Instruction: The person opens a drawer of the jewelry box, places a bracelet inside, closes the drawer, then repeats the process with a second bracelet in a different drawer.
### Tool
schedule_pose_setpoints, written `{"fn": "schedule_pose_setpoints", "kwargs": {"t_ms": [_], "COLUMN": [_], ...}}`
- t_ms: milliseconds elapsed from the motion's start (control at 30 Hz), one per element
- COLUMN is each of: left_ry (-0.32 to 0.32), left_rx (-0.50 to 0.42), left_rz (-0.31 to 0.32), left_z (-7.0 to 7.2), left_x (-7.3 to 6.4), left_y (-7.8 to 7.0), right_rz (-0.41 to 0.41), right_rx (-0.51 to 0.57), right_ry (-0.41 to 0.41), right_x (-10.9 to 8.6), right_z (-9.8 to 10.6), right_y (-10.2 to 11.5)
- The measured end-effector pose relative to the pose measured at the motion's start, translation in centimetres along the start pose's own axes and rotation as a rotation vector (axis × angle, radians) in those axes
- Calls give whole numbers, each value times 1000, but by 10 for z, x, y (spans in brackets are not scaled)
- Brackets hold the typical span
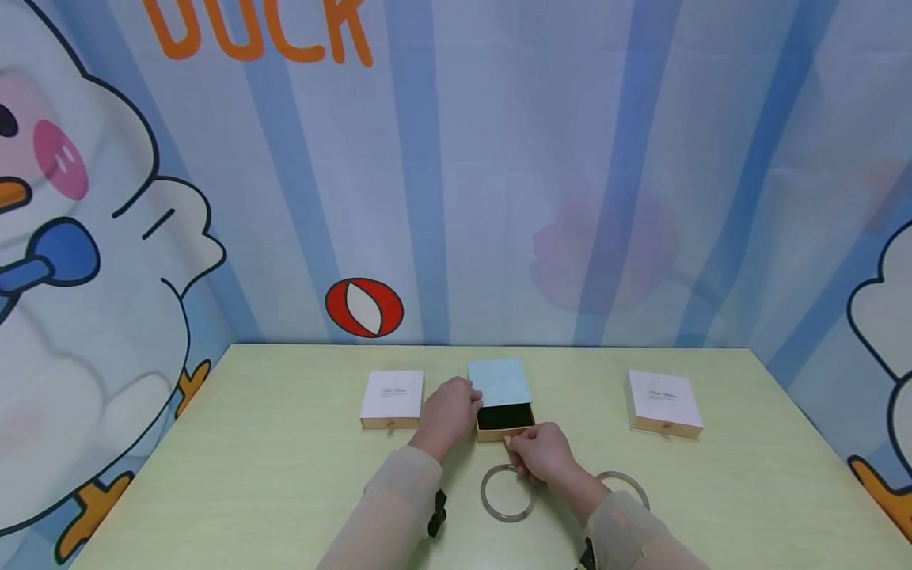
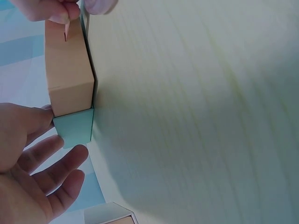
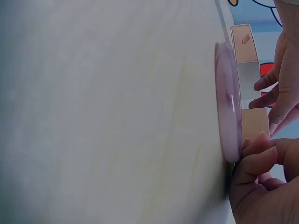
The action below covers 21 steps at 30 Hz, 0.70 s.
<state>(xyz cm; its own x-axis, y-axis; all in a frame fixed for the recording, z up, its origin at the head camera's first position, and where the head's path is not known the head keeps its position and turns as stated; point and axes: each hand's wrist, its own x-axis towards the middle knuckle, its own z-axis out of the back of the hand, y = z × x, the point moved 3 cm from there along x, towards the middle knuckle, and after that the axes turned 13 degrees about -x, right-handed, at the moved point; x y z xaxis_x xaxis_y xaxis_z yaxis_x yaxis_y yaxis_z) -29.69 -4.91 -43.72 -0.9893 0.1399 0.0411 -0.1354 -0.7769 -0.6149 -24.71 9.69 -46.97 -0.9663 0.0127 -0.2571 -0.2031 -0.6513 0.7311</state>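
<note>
A light blue gift box (image 1: 500,381) stands at the middle of the table, its drawer (image 1: 492,435) slid partway out toward me and showing a dark lining. My left hand (image 1: 450,410) holds the blue sleeve at its left side, thumb at the top edge and the other fingers spread beside it. With thumb and forefinger, my right hand (image 1: 545,453) pinches the small pull tab (image 2: 67,30) on the drawer's front. Just below that hand lies a pale, translucent bangle (image 1: 488,501). A second bangle (image 1: 630,478) is partly hidden behind the right forearm.
One white box (image 1: 392,393) with a tan drawer front stands left of the blue box. Another white box (image 1: 663,397) stands to the right. A printed cloth backdrop (image 1: 484,174) rises behind the table's far edge.
</note>
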Motion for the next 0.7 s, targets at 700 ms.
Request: {"fn": "schedule_pose_setpoints", "kwargs": {"t_ms": [700], "left_ry": [2], "left_rx": [-20], "left_rz": [16], "left_z": [0], "left_x": [-2], "left_y": [0], "right_rz": [4], "right_rx": [-3], "right_ry": [5], "right_x": [-8], "right_z": [1], "right_y": [0]}}
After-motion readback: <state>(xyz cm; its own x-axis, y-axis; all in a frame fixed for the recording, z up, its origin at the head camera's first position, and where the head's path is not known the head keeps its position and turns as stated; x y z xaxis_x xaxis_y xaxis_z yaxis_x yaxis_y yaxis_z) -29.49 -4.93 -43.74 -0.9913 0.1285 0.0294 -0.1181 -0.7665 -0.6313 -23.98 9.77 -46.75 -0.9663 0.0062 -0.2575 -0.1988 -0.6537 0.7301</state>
